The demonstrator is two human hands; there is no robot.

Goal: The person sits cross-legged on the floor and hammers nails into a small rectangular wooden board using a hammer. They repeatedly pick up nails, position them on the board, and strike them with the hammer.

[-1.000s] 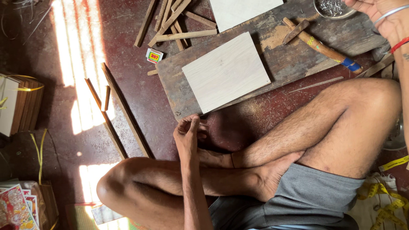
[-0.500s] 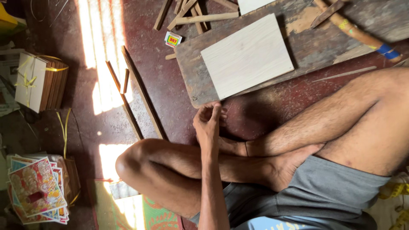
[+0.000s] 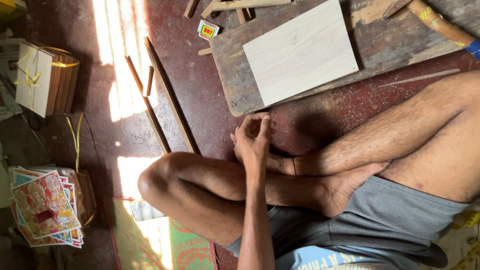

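Observation:
I sit cross-legged on a dark red floor. My left hand [image 3: 253, 136] hangs above my crossed ankles, fingers curled in loosely, and nothing shows inside it. It hovers just in front of a worn wooden board [image 3: 235, 82] that lies on the floor. A pale rectangular wood panel [image 3: 300, 52] rests on that board, a short way beyond the hand. My right hand is out of view.
Thin wooden strips [image 3: 167, 95] lie on the sunlit floor at left. More strips [image 3: 240, 6] and a small printed box [image 3: 208, 30] sit near the top. A wooden-handled tool [image 3: 440, 26] lies top right. Tied wooden stacks [image 3: 47, 77] and colourful printed sheets [image 3: 45, 207] are at left.
The view has slid so the board and panel sit higher and further right. My right hand, seen at the upper right a second ago, has left the view. The left hand stays by my ankles.

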